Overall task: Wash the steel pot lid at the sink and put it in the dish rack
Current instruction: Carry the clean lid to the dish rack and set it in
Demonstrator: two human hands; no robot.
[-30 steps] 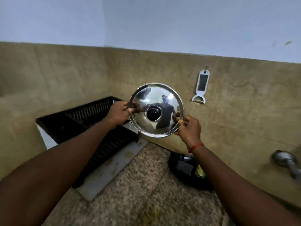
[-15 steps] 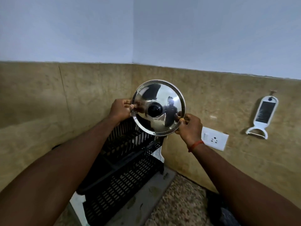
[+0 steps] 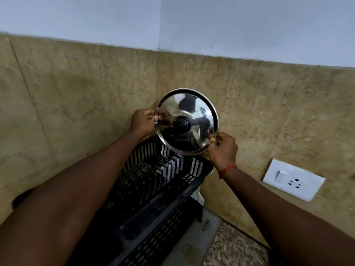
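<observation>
The round steel pot lid (image 3: 194, 104) with a black knob at its middle is held upright in the air, its shiny domed face turned toward me. My left hand (image 3: 143, 122) pinches its left rim and my right hand (image 3: 222, 148) pinches its lower right rim. Directly below the lid stands the black slotted plastic dish rack (image 3: 153, 191), pushed into the corner of the tiled walls. The lid's bottom edge hangs just above the rack's far end, apart from it.
A white wall socket with a switch (image 3: 294, 179) sits on the tan tile wall to the right. The rack stands on a grey drain tray (image 3: 199, 239) on the speckled granite counter (image 3: 236, 250). Both forearms cross the lower frame.
Both hands have carried the lid leftward toward the corner and lowered it over the rack. The view has swung left: the sink tap and wall peeler have left the frame, and the socket has appeared.
</observation>
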